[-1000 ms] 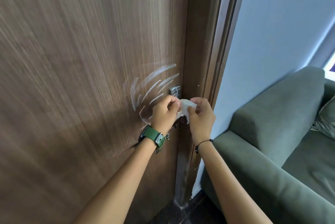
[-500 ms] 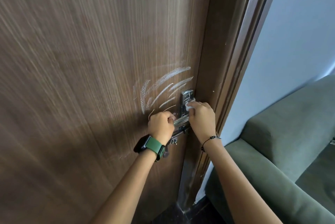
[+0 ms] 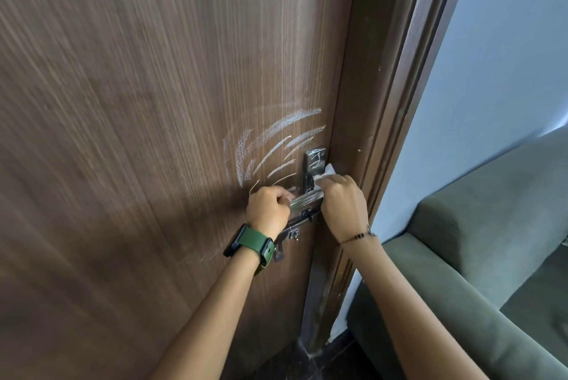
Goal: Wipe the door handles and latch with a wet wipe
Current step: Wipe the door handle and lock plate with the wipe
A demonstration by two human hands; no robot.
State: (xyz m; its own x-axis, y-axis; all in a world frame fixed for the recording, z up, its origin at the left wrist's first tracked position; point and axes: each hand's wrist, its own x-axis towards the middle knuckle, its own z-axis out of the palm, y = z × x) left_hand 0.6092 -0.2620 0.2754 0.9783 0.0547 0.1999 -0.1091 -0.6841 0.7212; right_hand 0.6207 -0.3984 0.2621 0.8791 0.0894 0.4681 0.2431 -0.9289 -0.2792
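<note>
A shiny metal lever handle [image 3: 306, 198] sticks out from its tall back plate [image 3: 314, 161] near the right edge of the brown wooden door [image 3: 153, 133]. My left hand [image 3: 268, 210], with a green watch on the wrist, grips the free end of the lever. My right hand [image 3: 341, 203] holds a white wet wipe [image 3: 326, 173] against the plate, just above the lever's root. A dark sliding latch bolt [image 3: 297, 225] runs under the handle, partly hidden by both hands.
White chalky scratch marks [image 3: 270, 146] arc over the door left of the plate. The dark door frame [image 3: 387, 133] stands right of the handle, then a pale blue wall [image 3: 498, 56]. A green sofa [image 3: 479, 256] fills the lower right.
A second ago both hands held the wipe in front of the handle. My left hand has since taken the lever, and my right hand has carried the wipe to the plate.
</note>
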